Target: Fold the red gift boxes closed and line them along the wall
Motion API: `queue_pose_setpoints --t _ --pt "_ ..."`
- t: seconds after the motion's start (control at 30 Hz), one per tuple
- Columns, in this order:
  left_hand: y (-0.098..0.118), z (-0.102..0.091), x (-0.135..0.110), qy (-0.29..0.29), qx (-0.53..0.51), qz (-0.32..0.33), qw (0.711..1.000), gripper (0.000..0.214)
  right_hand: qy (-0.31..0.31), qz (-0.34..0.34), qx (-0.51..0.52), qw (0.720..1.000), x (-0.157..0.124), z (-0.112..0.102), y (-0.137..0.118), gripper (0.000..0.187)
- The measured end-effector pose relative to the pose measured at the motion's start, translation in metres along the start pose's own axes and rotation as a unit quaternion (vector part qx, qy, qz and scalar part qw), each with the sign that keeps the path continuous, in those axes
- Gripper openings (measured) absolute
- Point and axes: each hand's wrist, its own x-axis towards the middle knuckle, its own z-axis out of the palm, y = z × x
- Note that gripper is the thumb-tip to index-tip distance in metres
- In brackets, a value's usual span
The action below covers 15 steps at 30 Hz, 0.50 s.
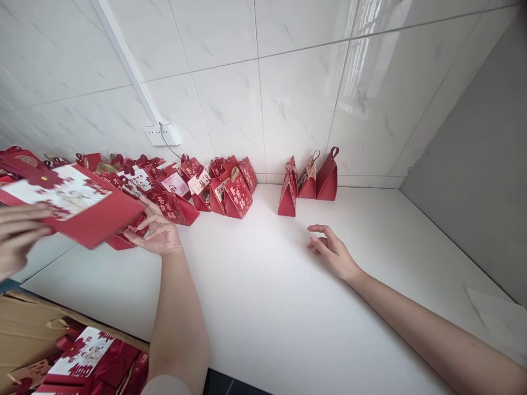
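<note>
Hands, left to right: at far left, a co-worker's hand (18, 238), cut off, holds a red packet (86, 211); beside it, my left hand (158, 233) is half-curled. Edge support would best spare the printed face (69, 193); blur leaves my left grip unclear. Right of centre, my right hand (332, 253), loosely open above the bench (263, 296), holds nothing.

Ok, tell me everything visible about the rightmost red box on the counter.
The red box looks like card, its wide base narrowing upward to a dark ribbon loop. Its visible faces look plain. It stands upright on the white counter, near the tiled wall, beside a similar box; contact is unclear. No hand touches it.
</note>
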Motion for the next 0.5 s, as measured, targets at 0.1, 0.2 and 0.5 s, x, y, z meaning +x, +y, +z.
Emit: queue_pose_setpoints --t 0.1,0.2,0.5 --pt "-0.012 0.006 0.008 0.037 -0.104 -0.047 0.993 0.039 0.000 -0.006 -0.002 1.000 0.000 0.000 0.000 0.042" --pt "-0.036 0.027 0.013 0.053 -0.212 -0.102 0.970 0.045 -0.002 -0.009 0.003 1.000 0.001 0.001 -0.001 0.041" --pt "-0.087 0.104 -0.012 0.118 0.112 -0.053 0.985 0.052 -0.005 -0.012 -0.003 1.000 0.001 0.001 0.000 0.039"
